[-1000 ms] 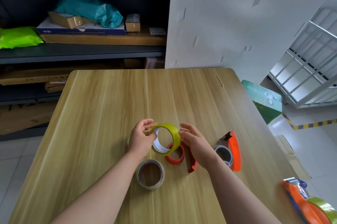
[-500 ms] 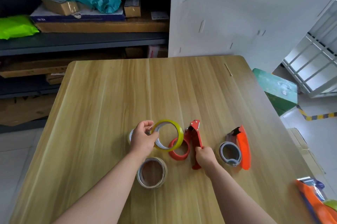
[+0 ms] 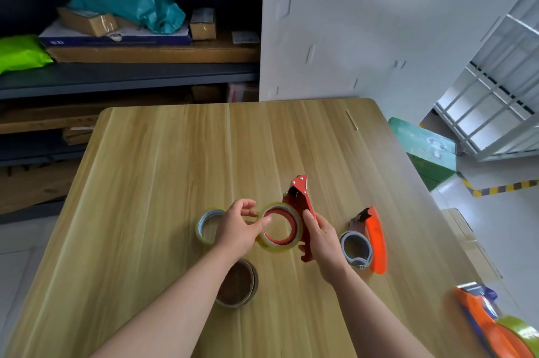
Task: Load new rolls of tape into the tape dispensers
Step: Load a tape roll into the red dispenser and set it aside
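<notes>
The yellow tape roll [image 3: 280,248] rings the red hub of the red dispenser [image 3: 300,194] over the middle of the table [image 3: 175,153]; your left hand [image 3: 236,229] pinches the roll's left rim; your right hand [image 3: 322,238] grips the dispenser's handle; an orange dispenser [image 3: 376,238] lies just beside it.

Left hand [image 3: 236,230] pinches a yellowish tape roll [image 3: 280,248] against the red dispenser [image 3: 300,195] gripped by the right hand [image 3: 323,238], over the table [image 3: 175,153].
</notes>
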Available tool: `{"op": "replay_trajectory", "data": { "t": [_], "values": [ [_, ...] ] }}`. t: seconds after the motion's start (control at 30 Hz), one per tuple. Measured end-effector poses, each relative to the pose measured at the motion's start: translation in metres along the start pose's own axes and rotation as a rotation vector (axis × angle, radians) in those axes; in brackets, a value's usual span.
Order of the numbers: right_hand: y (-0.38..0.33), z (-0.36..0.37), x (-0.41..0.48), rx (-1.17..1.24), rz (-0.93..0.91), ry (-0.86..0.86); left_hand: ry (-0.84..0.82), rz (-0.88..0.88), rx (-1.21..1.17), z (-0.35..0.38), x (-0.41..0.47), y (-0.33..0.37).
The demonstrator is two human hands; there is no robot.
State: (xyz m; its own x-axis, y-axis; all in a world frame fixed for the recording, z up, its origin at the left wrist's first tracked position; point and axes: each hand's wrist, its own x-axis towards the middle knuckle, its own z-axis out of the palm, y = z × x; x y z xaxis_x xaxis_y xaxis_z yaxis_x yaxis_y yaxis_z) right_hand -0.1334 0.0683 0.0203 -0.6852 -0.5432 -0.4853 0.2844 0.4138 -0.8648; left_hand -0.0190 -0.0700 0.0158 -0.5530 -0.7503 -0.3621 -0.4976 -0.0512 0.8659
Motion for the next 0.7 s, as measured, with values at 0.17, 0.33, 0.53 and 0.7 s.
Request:
{"op": "replay_trajectory", "data": {
  "t": [0.17,0.33,0.53,0.7],
  "values": [
    [-0.007,-0.006,-0.003,-0.008,-0.021,-0.009,-0.07,-0.013,-0.092,-0.004,-0.006,0.009],
    [-0.014,-0.016,0.002,0.082,0.047,-0.014,-0.275,0.047,-0.074,-0.016,-0.009,0.03],
    [-0.028,-0.02,0.001,0.276,0.181,-0.081,-0.198,0.227,0.118,-0.023,-0.013,0.037],
    [-0.031,-0.026,-0.001,0.486,0.257,-0.219,-0.034,0.375,0.208,-0.024,-0.014,0.041]
  ]
}}
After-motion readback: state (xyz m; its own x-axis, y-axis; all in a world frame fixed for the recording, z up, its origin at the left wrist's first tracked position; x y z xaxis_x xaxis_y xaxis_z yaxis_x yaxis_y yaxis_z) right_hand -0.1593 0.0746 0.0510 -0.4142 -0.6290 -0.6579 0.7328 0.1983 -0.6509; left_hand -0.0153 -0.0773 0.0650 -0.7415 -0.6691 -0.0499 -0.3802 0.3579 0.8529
